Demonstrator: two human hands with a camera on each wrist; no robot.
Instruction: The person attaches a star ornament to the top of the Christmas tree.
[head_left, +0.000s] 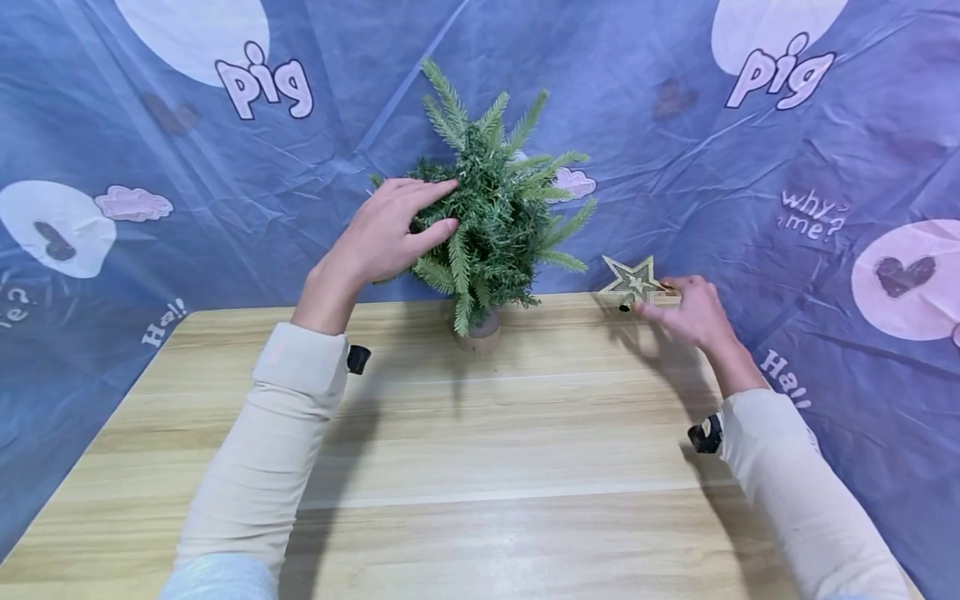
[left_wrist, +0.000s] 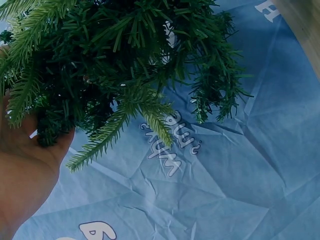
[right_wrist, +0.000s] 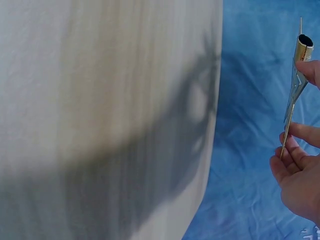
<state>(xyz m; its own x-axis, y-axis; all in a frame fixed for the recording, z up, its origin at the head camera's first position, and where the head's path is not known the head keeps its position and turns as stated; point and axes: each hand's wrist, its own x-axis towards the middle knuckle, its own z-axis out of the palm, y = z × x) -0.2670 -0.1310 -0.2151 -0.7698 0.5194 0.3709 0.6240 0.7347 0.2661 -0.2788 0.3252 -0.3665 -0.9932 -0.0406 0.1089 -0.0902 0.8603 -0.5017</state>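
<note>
A small artificial Christmas tree (head_left: 498, 212) with green branches stands upright at the back of the table. On its left side, my left hand (head_left: 390, 229) touches the foliage with index finger and thumb extended. The left wrist view shows that hand (left_wrist: 27, 175) partly hidden behind the needles of the tree (left_wrist: 125, 50). At the right, my right hand (head_left: 693, 312) pinches a gold star tree topper (head_left: 632, 279), held off to the side of the tree. Seen edge-on in the right wrist view, the topper (right_wrist: 295, 90) has a hollow gold tube, with the thumb and fingers of the right hand (right_wrist: 305, 165) on it.
The wooden table (head_left: 487, 450) spreads below both arms. A blue printed cloth (head_left: 337, 100) hangs behind it and along both sides, close behind the tree and the star. A black wrist camera (head_left: 705, 434) sits at the right cuff, another (head_left: 358, 359) at the left.
</note>
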